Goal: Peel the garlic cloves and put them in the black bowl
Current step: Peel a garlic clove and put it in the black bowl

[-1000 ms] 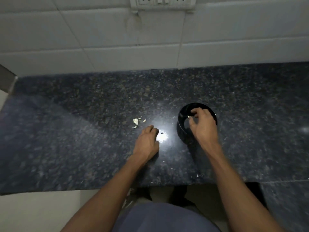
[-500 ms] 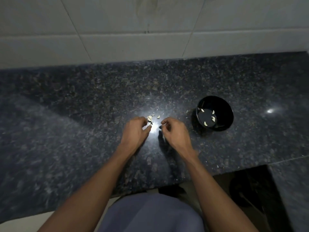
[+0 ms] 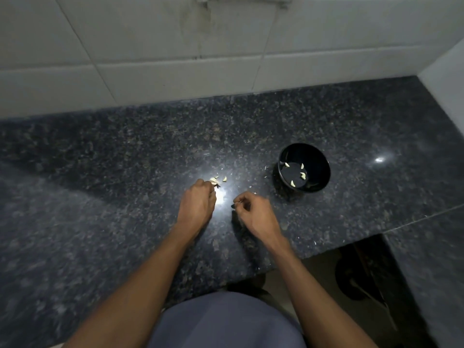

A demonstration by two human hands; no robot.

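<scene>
The black bowl (image 3: 304, 167) stands on the dark granite counter (image 3: 125, 172), right of centre, with several peeled pale cloves (image 3: 302, 175) inside. A small cluster of unpeeled garlic (image 3: 214, 181) and loose bits lies at the counter's middle near a bright glare spot. My left hand (image 3: 198, 205) reaches onto that cluster, fingertips curled on it. My right hand (image 3: 253, 212) hovers just right of it, fingers curled, thumb and forefinger pinched together; whether a scrap of skin sits between them is too small to tell.
White tiled wall (image 3: 175, 59) runs along the counter's back and right side. Bits of garlic skin (image 3: 266, 168) are scattered by the bowl. The counter's front edge steps back at the lower right, with a dark round object (image 3: 356, 277) on the floor below.
My right hand left the bowl and came back left to the counter's middle. My left hand moved forward onto the garlic cluster. The camera view shifted, so the bowl sits further right.
</scene>
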